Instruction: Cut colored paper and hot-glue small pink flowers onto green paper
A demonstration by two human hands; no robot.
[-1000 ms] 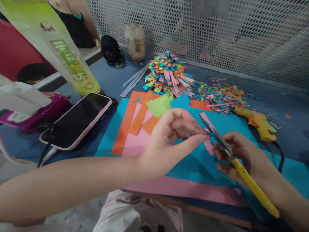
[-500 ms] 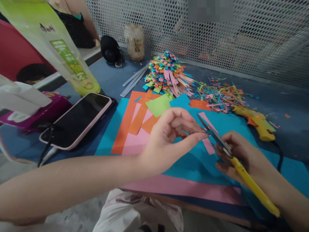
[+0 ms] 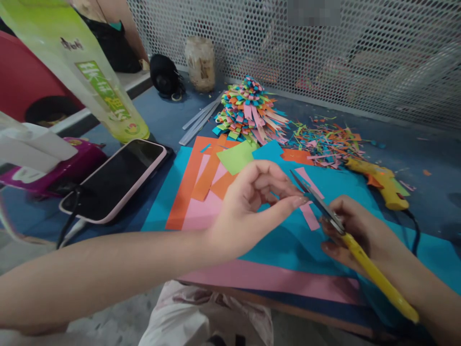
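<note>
Head view: the left hand (image 3: 248, 216) pinches a small piece of blue paper (image 3: 309, 196) between thumb and forefinger, while the right hand (image 3: 370, 247) has its fingers curled around the long, yellow-handled metal scissors (image 3: 360, 254). The pinch presumably steadies the piece and leaves its far edge exposed to the blades, which slant up and leftward towards the left fingertips. The piece lies at those fingertips, just beyond the thumb and beside the blades; its full outline is hidden. Below, a narrow pink paper strip (image 3: 310, 217) rests on a large blue paper sheet (image 3: 288, 247), while the multicoloured heap of thin paper clippings (image 3: 327, 146) sits farther back, probably to keep the working area uncluttered
</note>
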